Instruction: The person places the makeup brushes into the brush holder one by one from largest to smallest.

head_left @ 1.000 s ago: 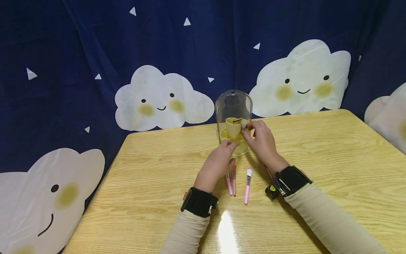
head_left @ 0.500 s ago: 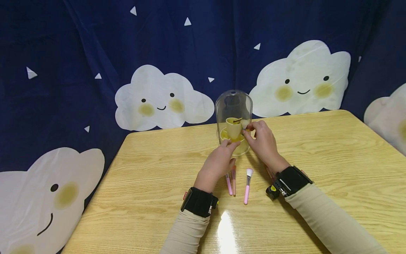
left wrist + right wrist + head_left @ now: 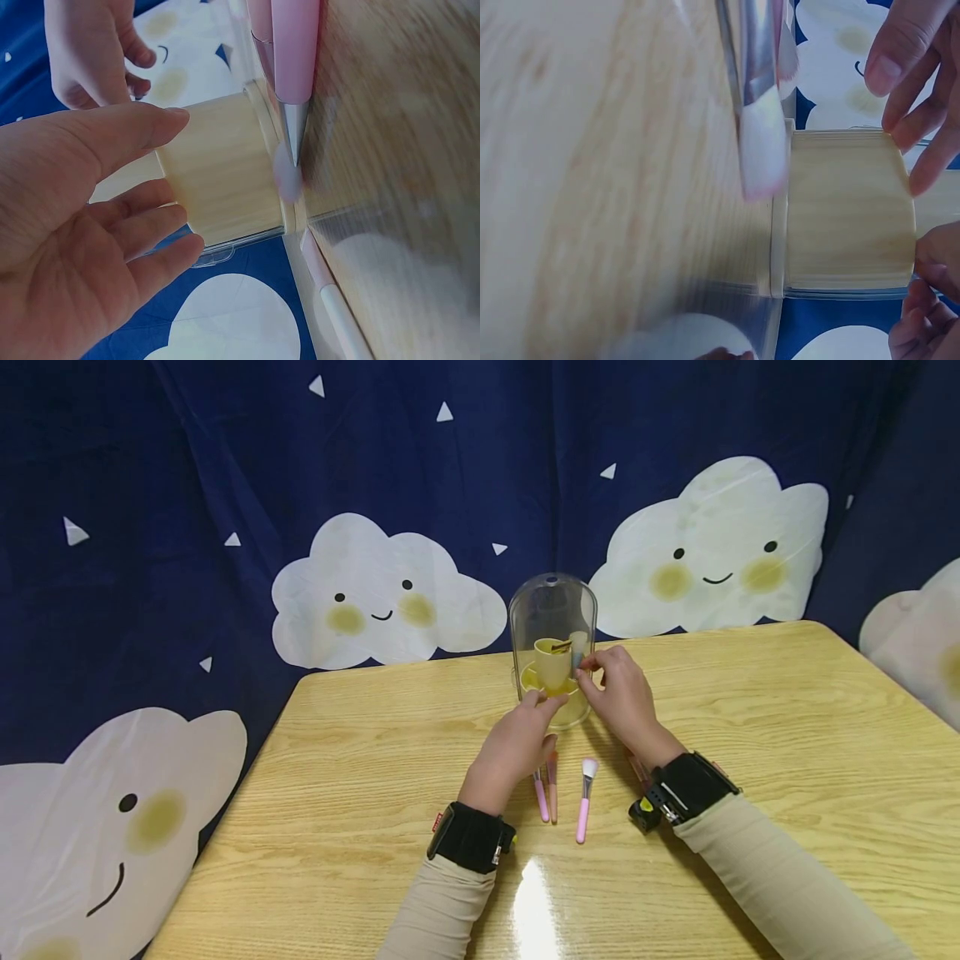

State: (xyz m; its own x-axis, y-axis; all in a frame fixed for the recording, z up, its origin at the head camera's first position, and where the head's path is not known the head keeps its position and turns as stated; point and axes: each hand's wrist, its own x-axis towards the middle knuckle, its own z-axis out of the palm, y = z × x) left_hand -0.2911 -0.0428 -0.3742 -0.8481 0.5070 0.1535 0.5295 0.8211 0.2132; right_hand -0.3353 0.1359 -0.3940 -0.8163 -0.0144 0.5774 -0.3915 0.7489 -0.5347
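In the head view, a clear domed container stands upright towards the table's back. A cream cup on a yellowish saucer shows within its outline, with a thin brown piece at the rim. My right hand pinches a small pale piece with a blue-grey lower part beside the cup; its kind is unclear. My left hand rests fingertips against the container's front, fingers fairly straight. In the left wrist view, its thumb and fingers lie along the edge of the cream-looking lower section.
Nearer the person lie a pink-handled makeup brush with white bristles and two slimmer brushes, one pink and one peach. Another slim pinkish thing is partly hidden by the right wrist. A navy cloud-print curtain hangs behind the wooden table.
The pale piece beside the cup has turned more upright and shows more of its length. My right fingertips have shifted slightly down. The left hand stays in place.
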